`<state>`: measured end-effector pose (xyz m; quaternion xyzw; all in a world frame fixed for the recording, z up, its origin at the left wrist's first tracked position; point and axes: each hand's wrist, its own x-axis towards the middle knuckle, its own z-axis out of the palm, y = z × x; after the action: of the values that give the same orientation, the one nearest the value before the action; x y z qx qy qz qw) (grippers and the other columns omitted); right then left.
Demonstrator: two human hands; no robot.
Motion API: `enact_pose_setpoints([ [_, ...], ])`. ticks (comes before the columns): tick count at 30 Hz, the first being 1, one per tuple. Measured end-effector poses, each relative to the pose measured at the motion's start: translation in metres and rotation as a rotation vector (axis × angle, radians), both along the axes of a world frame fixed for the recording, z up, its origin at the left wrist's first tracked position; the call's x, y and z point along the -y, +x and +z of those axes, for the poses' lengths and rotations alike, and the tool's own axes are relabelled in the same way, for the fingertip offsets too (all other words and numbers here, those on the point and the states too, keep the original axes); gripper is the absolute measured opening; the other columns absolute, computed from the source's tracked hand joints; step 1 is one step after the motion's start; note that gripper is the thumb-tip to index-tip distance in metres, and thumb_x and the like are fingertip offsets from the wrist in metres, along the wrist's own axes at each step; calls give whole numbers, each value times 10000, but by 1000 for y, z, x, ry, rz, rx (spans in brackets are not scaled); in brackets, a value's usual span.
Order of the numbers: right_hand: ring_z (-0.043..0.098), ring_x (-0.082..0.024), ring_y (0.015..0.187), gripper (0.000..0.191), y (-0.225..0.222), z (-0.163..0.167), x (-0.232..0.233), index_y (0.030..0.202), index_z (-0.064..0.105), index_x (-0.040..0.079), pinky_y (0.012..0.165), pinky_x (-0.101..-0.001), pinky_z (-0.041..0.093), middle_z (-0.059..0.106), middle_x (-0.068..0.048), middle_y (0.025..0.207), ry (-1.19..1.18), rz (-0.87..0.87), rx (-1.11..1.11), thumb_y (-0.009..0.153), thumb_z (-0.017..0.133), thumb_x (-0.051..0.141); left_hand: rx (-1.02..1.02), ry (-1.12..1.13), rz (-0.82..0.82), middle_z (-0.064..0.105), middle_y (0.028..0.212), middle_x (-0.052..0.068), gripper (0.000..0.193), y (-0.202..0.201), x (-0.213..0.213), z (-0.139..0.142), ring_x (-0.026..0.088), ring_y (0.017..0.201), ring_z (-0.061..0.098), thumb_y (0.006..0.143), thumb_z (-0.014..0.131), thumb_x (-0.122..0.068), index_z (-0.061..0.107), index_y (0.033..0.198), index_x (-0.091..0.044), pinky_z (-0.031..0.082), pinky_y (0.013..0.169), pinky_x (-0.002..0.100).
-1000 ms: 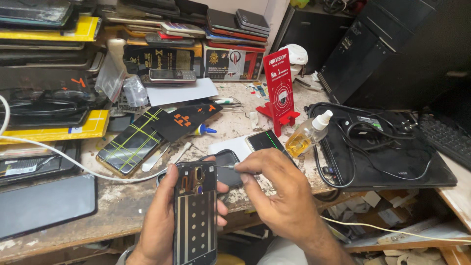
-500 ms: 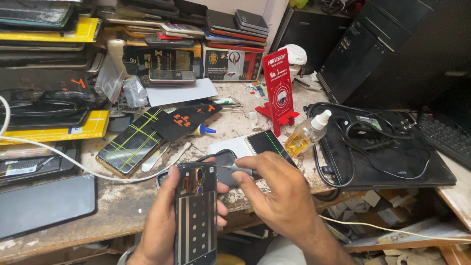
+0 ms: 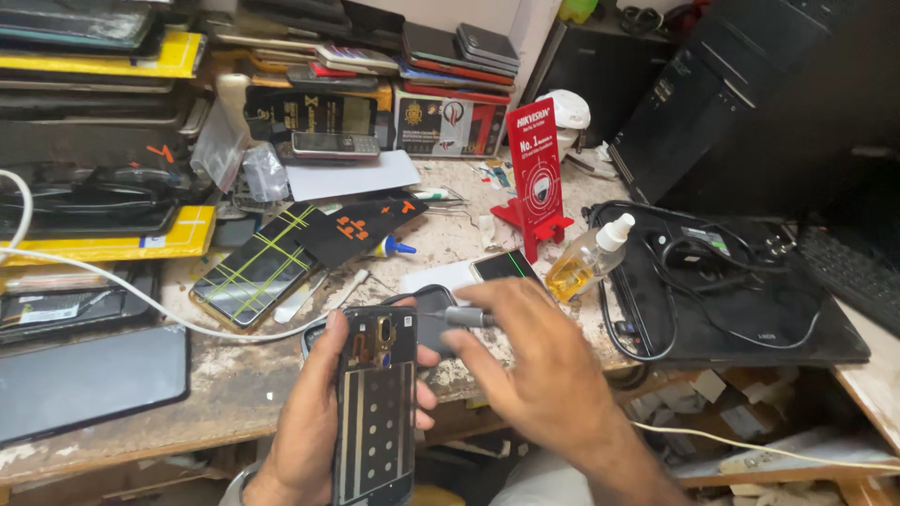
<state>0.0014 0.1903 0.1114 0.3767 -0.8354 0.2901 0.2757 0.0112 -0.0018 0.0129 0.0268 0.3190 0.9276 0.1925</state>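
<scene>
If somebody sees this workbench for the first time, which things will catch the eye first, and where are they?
First, the opened phone, its back cover off, held upright at bottom centre by the left hand, while the right hand brings a thin grey tool to its top edge. Next, the bright red card stand behind them at the middle of the bench, beside a spray bottle of yellow liquid. Piles of phones and yellow boxes fill the left.

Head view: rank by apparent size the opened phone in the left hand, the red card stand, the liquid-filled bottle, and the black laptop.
1. black laptop
2. opened phone, though nearness to the camera enlarges it
3. red card stand
4. bottle
</scene>
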Motion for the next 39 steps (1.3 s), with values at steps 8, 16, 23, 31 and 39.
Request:
enact_pose_setpoints([
  [8,675,-305,854,155,-10,-7,-5,1045,626,-6,754,-370,533,656,-152,918,-12,145,17,905,682,29,-27,-91,-3,690,1034,157,749,1,0,-6,224,771,718,983,271,-586,444,1508,-80,643,666,377],
  [16,693,-251,842,218,-12,-16,-8,1085,658,-19,738,-346,534,666,-123,930,2,14,94,914,714,103,-10,-27,15,688,1033,154,751,0,2,-2,219,772,717,997,265,-583,439,1517,-70,639,654,359],
  [23,677,-301,1003,223,-12,-12,-11,1134,617,32,879,-390,533,685,-107,1065,65,86,-11,921,669,73,1,-37,20,692,1042,163,748,-1,4,1,223,784,723,998,255,-581,435,1515,-71,641,657,368],
  [31,688,-271,851,268,-7,-8,-5,1150,613,23,737,-365,537,668,-126,969,-11,21,50,914,716,100,-17,-45,49,704,1041,182,740,0,5,0,235,772,731,1002,266,-573,453,1500,-59,648,656,381],
  [39,685,-257,811,200,-6,-7,0,1113,625,9,706,-361,530,678,-120,933,-40,-1,54,927,655,77,0,-33,52,711,1031,181,734,-2,7,1,239,758,728,1002,275,-577,467,1485,-59,648,654,393],
])
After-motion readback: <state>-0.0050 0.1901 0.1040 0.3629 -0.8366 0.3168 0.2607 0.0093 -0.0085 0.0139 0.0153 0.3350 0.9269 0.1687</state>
